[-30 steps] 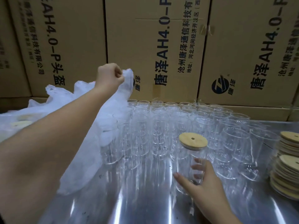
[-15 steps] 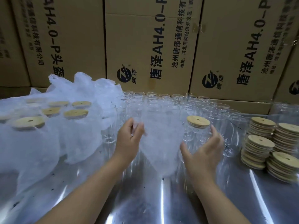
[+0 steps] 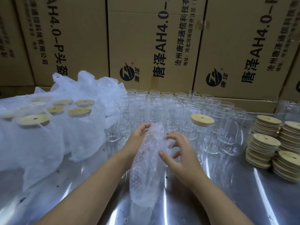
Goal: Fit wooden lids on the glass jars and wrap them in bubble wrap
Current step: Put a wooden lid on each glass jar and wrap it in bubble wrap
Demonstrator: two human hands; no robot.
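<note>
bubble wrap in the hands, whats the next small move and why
Probably spread the bubble wrap open, ready for the lidded jar. The left hand grips its upper end, the right hand is at its side, it hangs bunched, and the lidded jar stands unwrapped just beyond.

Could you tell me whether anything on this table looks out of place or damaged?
Nothing looks broken or spilled. The lid stacks on the right are uneven, with lids jutting out sideways, and dark specks dot the metal table near the wrapped jars. One lidded jar stands among the open jars.
</note>
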